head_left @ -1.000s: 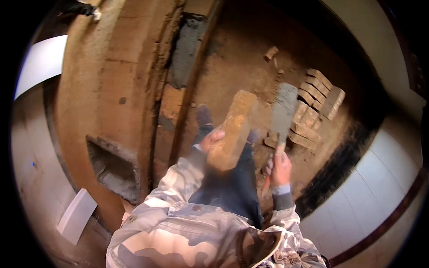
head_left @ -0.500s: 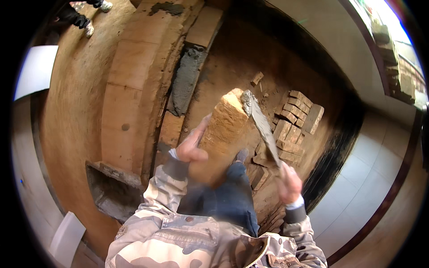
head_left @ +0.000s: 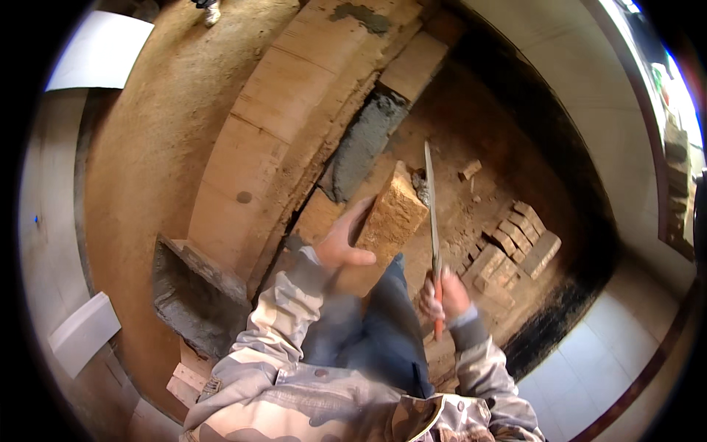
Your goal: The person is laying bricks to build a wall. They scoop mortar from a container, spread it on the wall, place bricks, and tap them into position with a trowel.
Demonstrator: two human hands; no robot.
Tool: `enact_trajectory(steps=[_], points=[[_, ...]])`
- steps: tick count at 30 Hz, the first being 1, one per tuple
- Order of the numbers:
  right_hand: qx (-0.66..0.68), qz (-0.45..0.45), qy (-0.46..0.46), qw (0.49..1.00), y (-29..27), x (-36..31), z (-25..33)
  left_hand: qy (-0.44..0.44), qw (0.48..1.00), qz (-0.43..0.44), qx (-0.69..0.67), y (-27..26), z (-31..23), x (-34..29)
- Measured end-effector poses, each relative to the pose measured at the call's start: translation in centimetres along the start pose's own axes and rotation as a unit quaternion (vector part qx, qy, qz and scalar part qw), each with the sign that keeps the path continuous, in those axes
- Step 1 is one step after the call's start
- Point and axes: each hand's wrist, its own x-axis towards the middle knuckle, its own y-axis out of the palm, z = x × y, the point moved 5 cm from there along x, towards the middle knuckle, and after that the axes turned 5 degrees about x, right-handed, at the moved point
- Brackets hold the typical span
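Observation:
My left hand (head_left: 343, 241) grips a tan brick (head_left: 390, 214) from its left side, holding it up in front of my legs. Grey mortar (head_left: 420, 187) clings to the brick's far right end. In my right hand (head_left: 451, 293) is a trowel (head_left: 433, 221), held by its orange handle. Its long blade points away from me and is seen nearly edge-on, close beside the mortared end. Beyond the brick, a bed of wet mortar (head_left: 366, 144) lies in a course of bricks, with a laid brick (head_left: 414, 66) at its far end.
A mortar-caked trough (head_left: 199, 295) stands at the left. Large tan slabs (head_left: 250, 158) run alongside the course. Bricks are piled (head_left: 519, 236) on the dirt floor to the right, and a loose brick piece (head_left: 469, 170) lies nearby. At the top left shows another person's shoe (head_left: 212, 15).
The trowel has turned from showing its flat face to nearly edge-on, and my right hand has come inward. The whole view has shifted, and less of the other person shows.

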Motion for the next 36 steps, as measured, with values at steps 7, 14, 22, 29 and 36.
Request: enact_trajectory(steps=[7, 14, 22, 29, 36], points=[[0.060, -0.213, 0.121, 0.968, -9.6, -5.1, -8.2, -0.077, 0.825, -0.296, 0.476, -8.7, 3.7, 7.1], [0.092, -0.313, 0.115, 0.938, -13.6, -7.4, -9.6, -0.068, 0.627, -0.422, 0.651, -11.0, 6.6, 16.7], [0.016, -0.350, 0.085, 0.933, -16.9, -8.0, -7.3, -0.030, 0.559, -0.445, 0.699, -11.0, 7.4, 19.8], [0.042, -0.352, 0.079, 0.932, -17.2, -7.3, -6.6, 0.030, 0.545, -0.368, 0.753, -10.5, 8.3, 19.5], [0.054, -0.343, 0.105, 0.932, -16.5, -5.7, -7.0, 0.071, 0.575, -0.289, 0.762, -11.0, 8.4, 20.7]])
